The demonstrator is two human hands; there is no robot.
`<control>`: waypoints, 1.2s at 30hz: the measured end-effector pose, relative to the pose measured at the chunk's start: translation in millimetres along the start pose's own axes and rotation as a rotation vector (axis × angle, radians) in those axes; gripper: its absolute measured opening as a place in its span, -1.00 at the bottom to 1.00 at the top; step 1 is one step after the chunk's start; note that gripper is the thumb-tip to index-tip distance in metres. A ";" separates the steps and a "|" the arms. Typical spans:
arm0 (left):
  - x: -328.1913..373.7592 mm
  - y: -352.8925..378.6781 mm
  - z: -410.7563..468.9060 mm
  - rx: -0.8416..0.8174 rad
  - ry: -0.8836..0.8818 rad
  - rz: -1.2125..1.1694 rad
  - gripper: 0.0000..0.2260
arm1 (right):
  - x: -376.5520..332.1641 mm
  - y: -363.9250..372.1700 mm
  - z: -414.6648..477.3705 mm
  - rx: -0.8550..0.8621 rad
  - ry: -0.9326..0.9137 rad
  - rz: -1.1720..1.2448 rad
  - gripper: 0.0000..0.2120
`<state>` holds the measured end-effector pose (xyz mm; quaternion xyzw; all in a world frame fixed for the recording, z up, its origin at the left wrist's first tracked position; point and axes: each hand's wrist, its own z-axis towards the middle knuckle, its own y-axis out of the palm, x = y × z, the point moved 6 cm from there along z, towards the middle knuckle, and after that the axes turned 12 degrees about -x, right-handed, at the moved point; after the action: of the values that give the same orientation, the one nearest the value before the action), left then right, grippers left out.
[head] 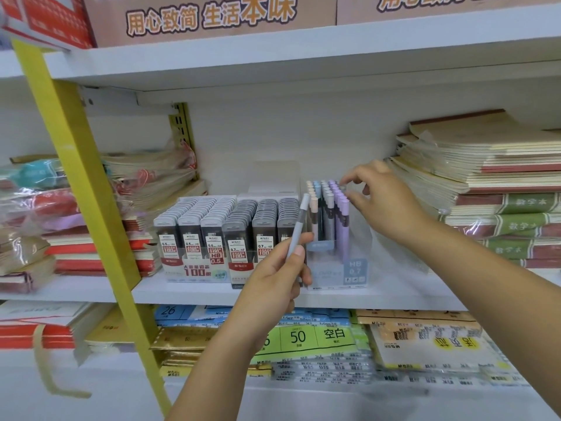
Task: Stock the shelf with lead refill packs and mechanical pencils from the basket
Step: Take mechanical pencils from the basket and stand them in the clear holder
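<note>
Mechanical pencil [298, 226], pale grey, stands tilted in my left hand [274, 279], thumb and fingers pinched shut around its lower barrel, just in front of the clear pencil display box [353, 270] on the shelf [197, 291]. My right hand [384, 202] hovers at the box's back right corner, fingers spread above the purple caps, gripping nothing. Lead refill packs [224, 235] fill the trays beside it.

yellow ladder rail [91, 189] leans across left side. stacked notebooks [485, 177] at right, some in plastic wrap. wrapped notebook piles [145, 177] at left. cardboard boxes [212, 16] on top. paper pads [318, 335] on lower level.
</note>
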<state>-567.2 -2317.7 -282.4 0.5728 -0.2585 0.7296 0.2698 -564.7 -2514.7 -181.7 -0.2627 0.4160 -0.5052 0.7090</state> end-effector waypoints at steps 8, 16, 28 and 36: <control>8.8 7.7 -1.1 -0.066 0.063 0.005 -0.75 | -64.3 -8.6 -45.7 -0.093 -0.075 0.587 -0.74; 27.9 -2.4 -8.5 0.367 0.280 0.732 -0.78 | -56.9 -50.2 -51.9 0.207 -0.148 0.704 -0.80; 12.5 10.7 -7.2 0.441 0.462 1.303 -0.63 | -62.6 -11.9 -44.7 -0.047 -0.224 0.014 -0.80; 9.1 9.5 -7.9 0.402 0.444 1.295 -0.60 | -56.1 -13.0 -40.6 -0.039 -0.182 0.103 -0.76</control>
<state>-581.0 -2318.3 -275.8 0.1807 -0.3462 0.8763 -0.2822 -613.9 -2464.9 -174.2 -0.2994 0.3726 -0.4339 0.7637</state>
